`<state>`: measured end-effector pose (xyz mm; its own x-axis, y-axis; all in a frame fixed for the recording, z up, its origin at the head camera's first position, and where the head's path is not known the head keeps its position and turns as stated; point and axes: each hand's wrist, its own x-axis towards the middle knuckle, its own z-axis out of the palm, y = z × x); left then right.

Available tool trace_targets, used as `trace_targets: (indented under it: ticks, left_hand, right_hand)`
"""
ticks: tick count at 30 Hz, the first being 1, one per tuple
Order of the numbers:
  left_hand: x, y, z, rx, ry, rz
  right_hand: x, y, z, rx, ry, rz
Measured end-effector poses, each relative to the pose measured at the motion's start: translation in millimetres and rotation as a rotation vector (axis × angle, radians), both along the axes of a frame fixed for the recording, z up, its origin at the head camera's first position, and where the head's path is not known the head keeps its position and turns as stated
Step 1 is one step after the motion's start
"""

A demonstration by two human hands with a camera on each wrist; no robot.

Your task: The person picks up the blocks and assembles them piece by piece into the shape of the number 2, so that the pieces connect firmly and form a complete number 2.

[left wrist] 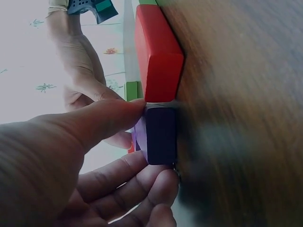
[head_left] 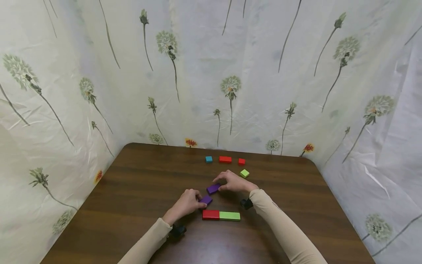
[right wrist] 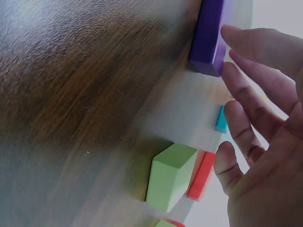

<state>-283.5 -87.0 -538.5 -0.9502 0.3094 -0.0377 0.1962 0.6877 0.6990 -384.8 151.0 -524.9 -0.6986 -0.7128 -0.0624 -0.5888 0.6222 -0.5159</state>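
My left hand (head_left: 187,203) pinches a purple block (head_left: 206,200) between thumb and fingers; its dark end (left wrist: 161,136) faces the left wrist camera. A second purple block (head_left: 212,189) lies at a slant just beyond the first. My right hand (head_left: 233,182) holds that one at its right end, thumb on the near side and fingers on the far side. Nearer me, a long red block (head_left: 210,215) and a long light green block (head_left: 229,216) lie end to end in a row.
Toward the back of the brown table (head_left: 148,172) lie a small blue block (head_left: 209,159), a red oblong block (head_left: 225,159) and a small red block (head_left: 241,161). A small green block (head_left: 244,173) sits just beyond my right hand. A flowered curtain (head_left: 197,73) surrounds the table.
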Motion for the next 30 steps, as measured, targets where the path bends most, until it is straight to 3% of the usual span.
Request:
trace_targets:
  ticks: [13, 30]
  left_hand:
    - [1.2, -0.6, -0.3, 0.008, 0.01, -0.008]
    - [2.2, 0.3, 1.3, 0.007, 0.027, -0.004]
  right_hand:
    - [1.7, 2.3, -4.1, 0.023, 0.021, -0.044]
    - [1.1, 19.8, -5.2, 0.039, 0.072, -0.011]
